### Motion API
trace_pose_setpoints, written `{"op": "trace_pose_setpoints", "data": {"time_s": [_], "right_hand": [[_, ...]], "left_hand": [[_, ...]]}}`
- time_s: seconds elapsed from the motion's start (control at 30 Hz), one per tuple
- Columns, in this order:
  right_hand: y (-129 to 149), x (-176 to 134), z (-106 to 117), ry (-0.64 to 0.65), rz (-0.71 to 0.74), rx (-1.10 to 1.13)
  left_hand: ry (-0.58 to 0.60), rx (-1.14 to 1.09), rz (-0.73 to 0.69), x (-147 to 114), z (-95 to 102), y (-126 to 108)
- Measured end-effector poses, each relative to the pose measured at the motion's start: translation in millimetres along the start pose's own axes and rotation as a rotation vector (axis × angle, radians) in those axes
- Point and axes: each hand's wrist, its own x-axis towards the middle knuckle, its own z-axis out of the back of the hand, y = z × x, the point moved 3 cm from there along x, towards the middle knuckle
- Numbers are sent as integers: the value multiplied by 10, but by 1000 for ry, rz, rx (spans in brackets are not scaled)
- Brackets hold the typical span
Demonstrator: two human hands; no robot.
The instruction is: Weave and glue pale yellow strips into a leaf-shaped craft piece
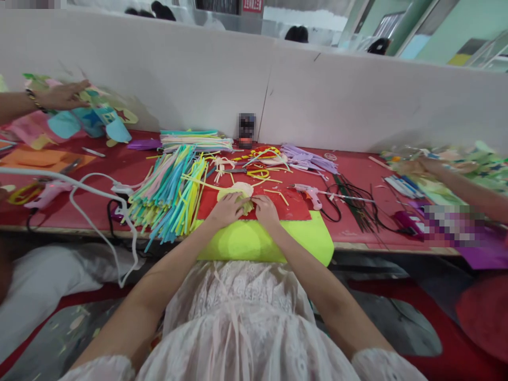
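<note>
My left hand (230, 210) and my right hand (266, 211) meet at the front of the table, fingers bent inward. Between their fingertips is a small yellow-green piece (248, 206), seemingly made of bent pipe cleaners; its exact form is partly hidden. Just behind the left fingers lies a pale yellow rounded piece (240, 187). A long yellow pipe cleaner (202, 182) runs out leftward from there. Under the hands is a red mat (293, 211), and a bright yellow-green sheet (305, 238) hangs over the table edge.
Bundled pastel pipe cleaners (170, 190) lie left, lilac ones (307, 160) behind. Yellow-handled scissors (257, 173) rest behind the hands. A pink glue gun (311, 194) with a cord lies right, another (47, 193) far left. Other people's hands (59, 96) work at both sides.
</note>
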Motion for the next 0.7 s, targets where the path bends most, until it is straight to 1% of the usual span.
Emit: {"op": "trace_pose_setpoints", "data": {"time_s": [0.1, 0.2, 0.33, 0.47, 0.6, 0.7], "right_hand": [[-96, 148, 42, 31, -10, -51], [-243, 473, 125, 84, 13, -125], [-386, 972, 178, 214, 86, -214], [-403, 1336, 133, 345, 143, -260], [-408, 1574, 115, 399, 87, -298], [-404, 1656, 105, 420, 27, -293]], "left_hand": [[-1, 8, -3, 15, -25, 23], [1, 16, -14, 25, -47, 40], [0, 16, -19, 19, -57, 43], [-6, 10, -8, 13, -58, 48], [-7, 0, -8, 11, -45, 47], [-10, -13, -11, 4, -23, 33]]}}
